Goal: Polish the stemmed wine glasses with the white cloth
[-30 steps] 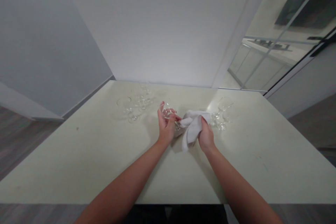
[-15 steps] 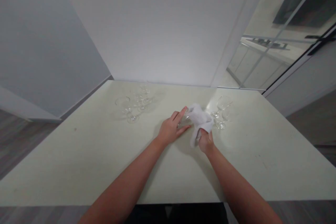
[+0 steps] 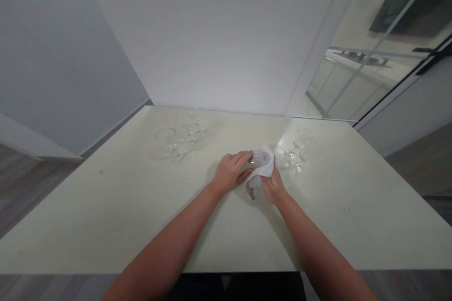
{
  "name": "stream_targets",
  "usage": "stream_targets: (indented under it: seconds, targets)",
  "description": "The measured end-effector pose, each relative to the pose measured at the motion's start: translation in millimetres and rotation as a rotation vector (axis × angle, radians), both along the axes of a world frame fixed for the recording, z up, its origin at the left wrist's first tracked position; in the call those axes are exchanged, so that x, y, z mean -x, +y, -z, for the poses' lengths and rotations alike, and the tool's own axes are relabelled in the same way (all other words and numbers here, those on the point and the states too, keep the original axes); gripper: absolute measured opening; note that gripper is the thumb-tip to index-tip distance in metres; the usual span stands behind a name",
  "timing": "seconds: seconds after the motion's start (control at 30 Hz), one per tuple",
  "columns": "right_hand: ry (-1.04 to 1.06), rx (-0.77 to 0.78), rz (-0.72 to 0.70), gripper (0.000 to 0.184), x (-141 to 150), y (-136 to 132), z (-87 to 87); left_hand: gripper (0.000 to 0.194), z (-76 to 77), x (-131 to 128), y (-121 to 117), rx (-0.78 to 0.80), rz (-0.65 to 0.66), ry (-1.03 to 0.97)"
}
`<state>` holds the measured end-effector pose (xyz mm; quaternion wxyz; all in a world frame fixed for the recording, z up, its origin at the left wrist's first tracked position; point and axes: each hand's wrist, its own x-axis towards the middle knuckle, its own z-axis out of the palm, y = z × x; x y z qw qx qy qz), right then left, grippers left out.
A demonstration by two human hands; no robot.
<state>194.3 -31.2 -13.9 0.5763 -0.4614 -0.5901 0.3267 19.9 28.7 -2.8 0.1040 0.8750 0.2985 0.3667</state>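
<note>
Low over the middle of the table, my left hand (image 3: pixel 230 169) is closed around a clear stemmed glass (image 3: pixel 254 158) lying on its side. Most of the glass is hidden by my fingers and the cloth. My right hand (image 3: pixel 272 187) grips a white cloth (image 3: pixel 265 169) and presses it into and around the bowl of the glass. A loose end of the cloth hangs down between my two hands.
Several clear stemmed glasses (image 3: pixel 179 157) stand at the back left of the white table (image 3: pixel 116 211). Two more glasses (image 3: pixel 297 166) are at the right, close to my right hand. A white wall (image 3: pixel 219 56) rises behind the table, with a glass-paned door (image 3: pixel 353 75) at the right.
The cloth has shifted left, further over the glass, and is now spread around its bowl. My right hand has moved slightly left and turned; the fingers of my left hand have closed in around the glass.
</note>
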Motion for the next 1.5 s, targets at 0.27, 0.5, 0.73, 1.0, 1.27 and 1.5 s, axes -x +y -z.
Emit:
stream_targets:
  seconds: [0.27, 0.5, 0.73, 1.0, 1.27, 1.5]
  targets:
    - [0.057, 0.076, 0.038, 0.053, -2.9, 7.1, -3.4, 0.054, 4.2, 1.0, 3.2, -0.023, -0.012, 0.059]
    - [0.16, 0.105, 0.085, 0.035, 3.1, 9.2, -9.2, 0.054, 3.4, -1.1, 1.6, -0.06, -0.067, 0.05]
    - [-0.053, -0.021, 0.006, 0.035, 5.5, 9.9, -9.0, 0.055, -2.5, -0.8, -2.6, -0.109, -0.093, 0.203]
    - [-0.105, 0.021, -0.03, 0.032, 4.4, 9.7, -15.9, 0.06, -1.8, -1.4, -1.9, -0.104, -0.11, 0.249]
    - [0.171, -0.074, 0.381, 0.033, 5.3, 12.1, -19.8, 0.056, -2.4, -3.7, -1.0, -0.11, -0.118, 0.147]
    - [-0.142, -0.111, 0.284, 0.023, -1.4, 13.8, -19.3, 0.055, -2.3, -3.0, -0.9, -0.161, -0.146, 0.107]
